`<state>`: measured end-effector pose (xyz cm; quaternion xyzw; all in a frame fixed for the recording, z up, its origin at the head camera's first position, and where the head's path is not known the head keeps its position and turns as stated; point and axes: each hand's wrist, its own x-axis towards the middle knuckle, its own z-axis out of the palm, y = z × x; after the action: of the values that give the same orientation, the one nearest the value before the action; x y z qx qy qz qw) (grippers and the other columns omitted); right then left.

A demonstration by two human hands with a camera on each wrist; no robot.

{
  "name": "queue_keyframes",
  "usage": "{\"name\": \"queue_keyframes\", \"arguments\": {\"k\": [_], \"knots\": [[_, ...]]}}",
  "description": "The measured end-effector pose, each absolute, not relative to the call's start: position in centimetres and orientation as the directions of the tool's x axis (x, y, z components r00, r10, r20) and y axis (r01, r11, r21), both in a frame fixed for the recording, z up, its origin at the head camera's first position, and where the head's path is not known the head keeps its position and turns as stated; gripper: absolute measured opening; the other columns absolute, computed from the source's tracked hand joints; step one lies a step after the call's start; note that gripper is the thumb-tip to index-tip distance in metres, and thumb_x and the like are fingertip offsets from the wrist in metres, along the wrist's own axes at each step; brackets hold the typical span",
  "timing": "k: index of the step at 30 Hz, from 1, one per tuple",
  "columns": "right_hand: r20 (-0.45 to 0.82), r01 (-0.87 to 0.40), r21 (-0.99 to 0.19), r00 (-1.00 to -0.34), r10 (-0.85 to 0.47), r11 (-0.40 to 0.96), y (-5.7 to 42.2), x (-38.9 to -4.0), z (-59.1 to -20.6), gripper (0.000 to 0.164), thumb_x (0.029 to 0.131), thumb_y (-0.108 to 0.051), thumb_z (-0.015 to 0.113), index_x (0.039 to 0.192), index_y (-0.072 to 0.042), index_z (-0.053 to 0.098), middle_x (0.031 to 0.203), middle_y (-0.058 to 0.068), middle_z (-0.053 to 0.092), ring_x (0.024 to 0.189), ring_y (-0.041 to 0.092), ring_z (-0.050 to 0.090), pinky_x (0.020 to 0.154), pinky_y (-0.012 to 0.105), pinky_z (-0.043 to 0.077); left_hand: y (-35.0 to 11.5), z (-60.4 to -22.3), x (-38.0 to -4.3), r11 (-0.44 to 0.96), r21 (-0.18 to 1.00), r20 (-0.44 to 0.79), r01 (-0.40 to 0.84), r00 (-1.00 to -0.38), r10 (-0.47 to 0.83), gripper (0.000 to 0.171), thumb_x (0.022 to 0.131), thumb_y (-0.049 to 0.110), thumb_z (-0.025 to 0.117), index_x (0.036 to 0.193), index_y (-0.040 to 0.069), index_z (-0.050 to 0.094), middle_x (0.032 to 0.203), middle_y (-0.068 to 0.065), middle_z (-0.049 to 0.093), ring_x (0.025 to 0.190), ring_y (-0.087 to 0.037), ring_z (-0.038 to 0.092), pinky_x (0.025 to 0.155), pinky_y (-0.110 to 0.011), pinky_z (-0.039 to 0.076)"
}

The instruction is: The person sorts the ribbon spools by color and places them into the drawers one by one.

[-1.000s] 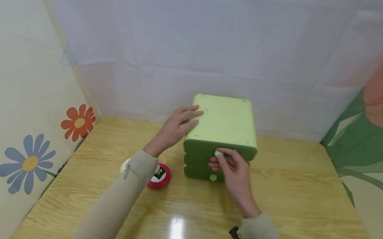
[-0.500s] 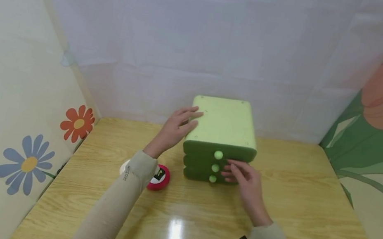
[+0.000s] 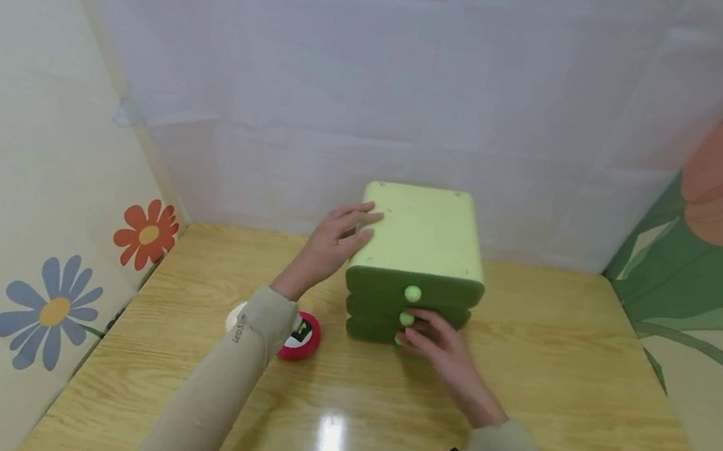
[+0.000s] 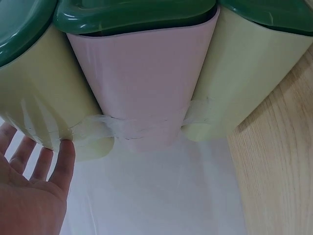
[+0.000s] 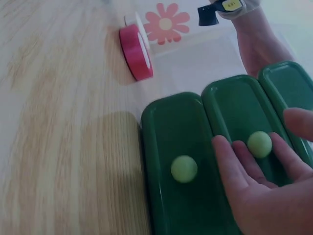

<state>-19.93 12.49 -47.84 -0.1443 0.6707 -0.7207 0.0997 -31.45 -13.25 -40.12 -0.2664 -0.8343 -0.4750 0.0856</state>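
A small drawer cabinet with a pale green top [image 3: 421,227] and dark green drawer fronts [image 3: 377,303] stands on the table. My left hand [image 3: 334,241] rests on its left side near the top edge. In the left wrist view the fingers [image 4: 62,164] touch a pale green drawer side crossed by clear tape; a pink drawer [image 4: 142,83] shows beside it. At the front, my right hand [image 3: 444,353] has its slightly bent fingers about the middle round knob [image 5: 259,144], with the thumb apart from it. Another knob [image 5: 184,169] sits on the bottom drawer.
Left of the cabinet, a round red-rimmed object [image 3: 304,339] and a white one [image 3: 234,316] lie partly behind the left sleeve [image 3: 241,356]. A white sheet [image 3: 300,74] hangs close behind the cabinet. Flower-patterned panels [image 3: 53,311] border the wooden table [image 3: 566,368].
My right hand has let go of the top knob, drawn back to the right, then come in lower at the middle knob. The left hand has stayed put.
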Motion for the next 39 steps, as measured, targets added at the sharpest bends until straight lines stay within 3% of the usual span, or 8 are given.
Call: {"name": "queue_keyframes", "arguments": {"k": [8,12,25,39], "knots": [[0.074,-0.069,-0.996,-0.991,-0.115,-0.050,10.3,-20.3,-48.3,0.031,0.099,0.004,0.064,0.129,0.014,0.061,0.115,0.033,0.068,0.097,0.020,0.074,0.094,0.045,0.062,-13.2,-40.2,-31.4,0.397,0.753,0.401,0.525,-0.845,0.354,0.042,0.108,0.040,0.054,0.146,0.022,0.061,0.163,0.005,0.041,0.151,-0.021,0.035,0.120,-0.048,0.041],[0.079,-0.077,-0.996,-0.996,-0.041,-0.045,9.6,-20.5,-48.3,0.027,0.097,0.007,0.065,0.123,0.013,0.064,0.108,0.032,0.071,0.089,0.018,0.075,0.086,0.040,0.064,-13.3,-40.2,-31.5,0.400,0.747,0.411,0.531,-0.842,0.350,0.042,0.108,0.039,0.054,0.146,0.022,0.061,0.163,0.005,0.041,0.151,-0.021,0.035,0.120,-0.048,0.041],[0.052,-0.052,-0.998,-0.999,-0.007,-0.047,9.4,-20.7,-48.5,0.024,0.097,0.008,0.065,0.120,0.010,0.068,0.106,0.031,0.072,0.093,0.031,0.074,0.085,0.044,0.064,-13.2,-40.2,-31.4,0.406,0.749,0.400,0.524,-0.845,0.355,0.042,0.108,0.039,0.054,0.146,0.023,0.061,0.163,0.007,0.041,0.150,-0.020,0.035,0.120,-0.047,0.042],[0.060,-0.060,-0.995,-0.998,0.004,-0.076,9.4,-20.6,-48.6,0.024,0.096,0.009,0.065,0.120,0.012,0.067,0.105,0.032,0.072,0.086,0.018,0.075,0.088,0.048,0.063,-13.2,-40.2,-31.4,0.404,0.750,0.401,0.524,-0.845,0.352,0.042,0.108,0.040,0.054,0.145,0.023,0.061,0.162,0.006,0.042,0.150,-0.022,0.036,0.119,-0.048,0.043]]}}
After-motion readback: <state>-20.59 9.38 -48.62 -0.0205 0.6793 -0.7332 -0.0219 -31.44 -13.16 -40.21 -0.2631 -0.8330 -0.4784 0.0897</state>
